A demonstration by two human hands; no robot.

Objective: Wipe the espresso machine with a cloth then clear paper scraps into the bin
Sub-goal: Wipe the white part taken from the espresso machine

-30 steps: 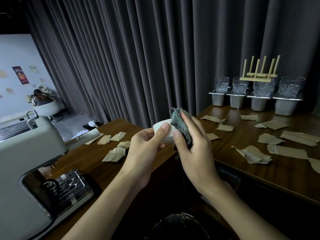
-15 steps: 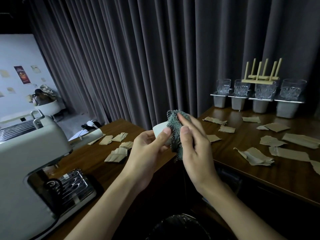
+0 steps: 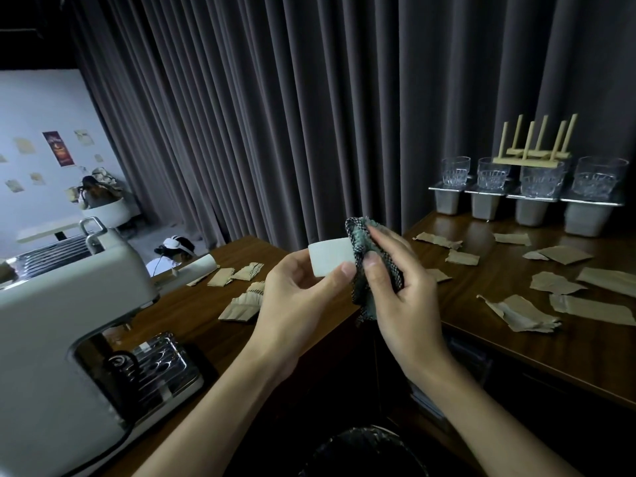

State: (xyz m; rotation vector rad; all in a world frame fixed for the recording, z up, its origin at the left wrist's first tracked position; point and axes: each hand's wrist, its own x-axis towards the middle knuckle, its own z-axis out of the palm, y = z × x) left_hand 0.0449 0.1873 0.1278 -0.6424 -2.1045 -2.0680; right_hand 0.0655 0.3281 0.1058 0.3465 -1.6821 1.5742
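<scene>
Grip: right hand (image 3: 402, 297) pinched the cloth (image 3: 359, 234) against a small white piece (image 3: 327, 258); left hand (image 3: 292, 304) curled round that piece.
Change: cloth had slid down from its top to wrap its right end.
Machine: espresso machine (image 3: 62, 304) stood left, untouched.
Scraps: paper scraps (image 3: 519, 313) lay over the counter (image 3: 516, 349); bin (image 3: 364, 452) below.
Stage: wiping likely ongoing, clearing unstarted.

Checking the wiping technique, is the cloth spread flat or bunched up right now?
Bunched up. The cloth is crumpled in the right hand, fingers curled round it, against the white object the left hand holds.
</scene>
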